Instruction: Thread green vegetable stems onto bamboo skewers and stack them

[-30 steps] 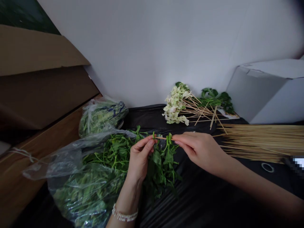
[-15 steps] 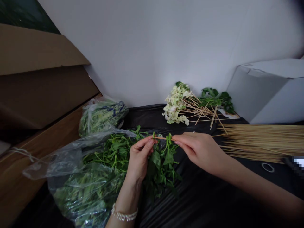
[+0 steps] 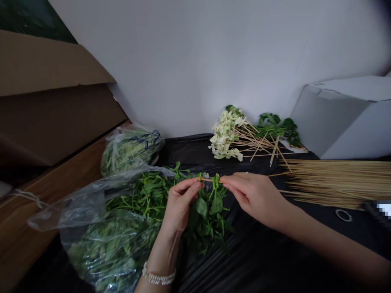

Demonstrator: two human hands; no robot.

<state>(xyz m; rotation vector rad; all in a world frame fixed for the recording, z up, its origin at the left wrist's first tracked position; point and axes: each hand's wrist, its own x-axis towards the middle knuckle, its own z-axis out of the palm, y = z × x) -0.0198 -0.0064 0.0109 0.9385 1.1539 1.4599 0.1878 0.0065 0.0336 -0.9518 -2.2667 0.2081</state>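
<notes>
My left hand (image 3: 183, 200), with a beaded bracelet (image 3: 159, 277) at the wrist, pinches a green stem close to the tip of a thin wooden skewer (image 3: 210, 179). The skewer lies roughly level between both hands. My right hand (image 3: 252, 193) is closed round its other part. Green stems (image 3: 216, 180) are threaded on the skewer beside the right fingertips, and leaves (image 3: 214, 207) hang below them. Loose leafy greens (image 3: 149, 191) spill from an open clear plastic bag (image 3: 113, 248) left of my left hand.
A closed bag of greens (image 3: 131, 150) sits behind. Skewered pale leaves (image 3: 226, 136) and green bundles (image 3: 287, 128) lie by the wall. Bare skewers (image 3: 336, 183), a ring (image 3: 343, 215) and a white box (image 3: 345, 122) are right. A cardboard box (image 3: 58, 122) stands left.
Both hands have shifted very slightly, and the threaded stems sit a little further left and lower. The gap between the left fingers' stem and the threaded stems is slightly smaller.
</notes>
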